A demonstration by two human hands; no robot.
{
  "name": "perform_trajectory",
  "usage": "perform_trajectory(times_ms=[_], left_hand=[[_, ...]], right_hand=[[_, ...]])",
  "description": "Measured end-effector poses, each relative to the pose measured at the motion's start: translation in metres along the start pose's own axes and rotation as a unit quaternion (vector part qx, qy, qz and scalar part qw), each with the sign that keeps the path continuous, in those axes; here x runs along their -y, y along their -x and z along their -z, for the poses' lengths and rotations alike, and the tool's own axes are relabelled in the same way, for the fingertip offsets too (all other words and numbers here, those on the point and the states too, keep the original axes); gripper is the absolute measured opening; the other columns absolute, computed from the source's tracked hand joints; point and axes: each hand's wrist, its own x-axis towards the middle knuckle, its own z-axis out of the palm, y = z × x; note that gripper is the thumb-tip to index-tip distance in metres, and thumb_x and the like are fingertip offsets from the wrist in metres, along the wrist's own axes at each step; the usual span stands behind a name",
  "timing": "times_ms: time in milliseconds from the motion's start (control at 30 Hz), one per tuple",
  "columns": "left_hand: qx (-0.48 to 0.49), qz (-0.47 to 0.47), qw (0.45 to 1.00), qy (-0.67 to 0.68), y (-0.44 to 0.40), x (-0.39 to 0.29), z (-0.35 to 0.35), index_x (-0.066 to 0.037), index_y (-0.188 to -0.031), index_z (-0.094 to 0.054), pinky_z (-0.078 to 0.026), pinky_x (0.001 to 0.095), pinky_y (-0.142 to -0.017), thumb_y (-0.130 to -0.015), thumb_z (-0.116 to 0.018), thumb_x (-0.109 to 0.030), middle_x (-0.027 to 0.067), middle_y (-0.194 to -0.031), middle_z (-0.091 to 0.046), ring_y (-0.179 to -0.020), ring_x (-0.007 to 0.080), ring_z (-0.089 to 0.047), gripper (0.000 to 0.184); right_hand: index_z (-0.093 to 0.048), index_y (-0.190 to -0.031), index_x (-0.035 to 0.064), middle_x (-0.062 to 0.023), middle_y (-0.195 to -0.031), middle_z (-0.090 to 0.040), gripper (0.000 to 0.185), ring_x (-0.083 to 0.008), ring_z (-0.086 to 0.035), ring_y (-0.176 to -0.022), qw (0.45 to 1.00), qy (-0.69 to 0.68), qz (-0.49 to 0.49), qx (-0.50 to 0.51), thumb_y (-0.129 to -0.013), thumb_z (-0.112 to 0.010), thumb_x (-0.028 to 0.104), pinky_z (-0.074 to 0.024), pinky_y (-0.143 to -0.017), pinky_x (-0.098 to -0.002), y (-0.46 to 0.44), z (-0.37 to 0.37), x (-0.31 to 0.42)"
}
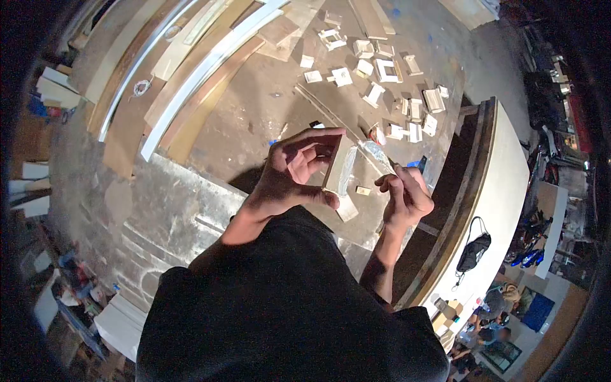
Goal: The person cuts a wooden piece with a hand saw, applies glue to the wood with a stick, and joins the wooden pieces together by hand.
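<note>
My left hand (286,175) grips a small wooden piece (338,167) by its two ends, between the thumb and the fingers. A shiny, whitish layer covers part of the face turned to the right. Pinched in my right hand (407,194) is a thin tool (375,151), whose far end looks coated with the same whitish stuff. The tool's tip is a little to the right of the wooden piece. Below them lie a small wooden block (363,190) and a pale wood piece (347,209).
Many small wooden assemblies (374,94) lie scattered at the upper right. Long boards and strips (210,73) are at the upper left. A white-topped bench (493,184) with a black pouch (474,251) stands at my right. People (493,318) are at the lower right.
</note>
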Motion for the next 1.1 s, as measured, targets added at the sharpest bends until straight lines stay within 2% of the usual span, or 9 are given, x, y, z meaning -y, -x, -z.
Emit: perform_trajectory(times_ms=[100,200,433,533,633,667,800,900,1100], left_hand=[[0.005,0.008,1.0,0.001,-0.003,-0.008,0.016,0.002,-0.141,-0.049,-0.046,0.0361,-0.109,-0.056,-0.096,-0.004,0.0079,-0.128,-0.062,-0.121,0.0159,-0.057,0.098],[0.004,0.007,1.0,-0.004,-0.007,-0.016,0.032,0.001,-0.141,-0.049,-0.046,0.0355,-0.109,-0.056,-0.096,-0.003,0.0078,-0.128,-0.062,-0.122,0.0157,-0.057,0.097],[-0.01,0.022,1.0,0.007,-0.013,-0.022,0.06,0.002,-0.14,-0.049,-0.046,0.0339,-0.108,-0.054,-0.096,-0.002,0.0076,-0.129,-0.061,-0.122,0.0156,-0.057,0.097],[-0.023,0.038,0.999,0.013,-0.015,-0.023,0.065,0.002,-0.14,-0.05,-0.046,0.0339,-0.108,-0.054,-0.096,-0.002,0.0075,-0.127,-0.062,-0.12,0.0155,-0.058,0.097],[-0.018,0.037,0.999,0.01,-0.017,-0.023,0.069,0.002,-0.139,-0.05,-0.045,0.0336,-0.108,-0.054,-0.096,-0.003,0.0071,-0.126,-0.063,-0.119,0.0153,-0.058,0.097],[-0.019,0.037,0.999,0.011,-0.017,-0.022,0.07,0.002,-0.139,-0.05,-0.045,0.0336,-0.108,-0.054,-0.096,-0.003,0.0071,-0.126,-0.063,-0.119,0.0153,-0.058,0.097],[-0.038,0.039,0.998,0.014,-0.018,-0.019,0.081,0.002,-0.138,-0.051,-0.046,0.0336,-0.106,-0.053,-0.097,-0.004,0.0073,-0.125,-0.063,-0.117,0.0156,-0.059,0.097],[-0.034,0.047,0.998,0.005,-0.02,-0.019,0.083,0.002,-0.138,-0.051,-0.046,0.0339,-0.106,-0.053,-0.098,-0.006,0.007,-0.125,-0.063,-0.117,0.0154,-0.059,0.097],[0.0,0.038,0.999,-0.017,-0.02,-0.025,0.074,0.001,-0.14,-0.05,-0.047,0.0355,-0.106,-0.053,-0.098,-0.006,0.0066,-0.126,-0.063,-0.118,0.0158,-0.058,0.1]], right_hand=[[-0.073,-0.097,-0.0093,-0.0138,-0.076,-0.066,0.017,-0.0168,-0.065,-0.06,1.0,0.02,-0.007,-0.003,-0.08,-0.07,-0.011,-0.0524,-0.054,-0.0257,0.005,-0.015,0.005],[-0.075,-0.098,-0.0056,-0.0149,-0.075,-0.069,0.02,-0.0178,-0.065,-0.061,0.999,0.027,0.022,0.034,-0.078,-0.075,-0.004,-0.0516,-0.055,-0.026,0.013,-0.029,0.015],[-0.073,-0.09,-0.0063,-0.0166,-0.077,-0.07,0.022,-0.0226,-0.066,-0.064,0.996,0.04,0.068,0.039,-0.069,-0.075,-0.011,-0.0515,-0.056,-0.0298,0.031,-0.042,0.014],[-0.072,-0.094,-0.0068,-0.0164,-0.08,-0.068,0.023,-0.0196,-0.067,-0.062,1.0,0.009,-0.001,-0.003,-0.072,-0.07,-0.015,-0.052,-0.055,-0.0256,0.029,-0.047,0.011],[-0.072,-0.096,-0.007,-0.017,-0.082,-0.067,0.022,-0.0188,-0.067,-0.062,0.999,0.041,-0.017,0.012,-0.075,-0.069,-0.015,-0.0525,-0.054,-0.0248,0.021,-0.058,0.007],[-0.072,-0.098,-0.0068,-0.0179,-0.082,-0.067,0.02,-0.0191,-0.067,-0.06,0.998,0.043,-0.011,0.041,-0.08,-0.068,-0.013,-0.0531,-0.053,-0.0265,0.019,-0.06,0.008],[-0.072,-0.097,-0.0066,-0.0181,-0.081,-0.067,0.012,-0.0197,-0.067,-0.06,0.998,-0.007,0.018,0.057,-0.086,-0.068,-0.008,-0.0539,-0.054,-0.0267,0.019,-0.064,0.005],[-0.072,-0.097,-0.0067,-0.0179,-0.082,-0.067,0.012,-0.0206,-0.068,-0.06,0.999,-0.034,0.001,0.003,-0.085,-0.069,-0.007,-0.0542,-0.054,-0.027,0.02,-0.064,-0.008],[-0.071,-0.095,-0.0089,-0.0161,-0.082,-0.067,0.014,-0.0173,-0.066,-0.062,1.0,-0.006,-0.001,0.019,-0.083,-0.066,-0.012,-0.0528,-0.053,-0.025,0.007,-0.069,-0.027]])
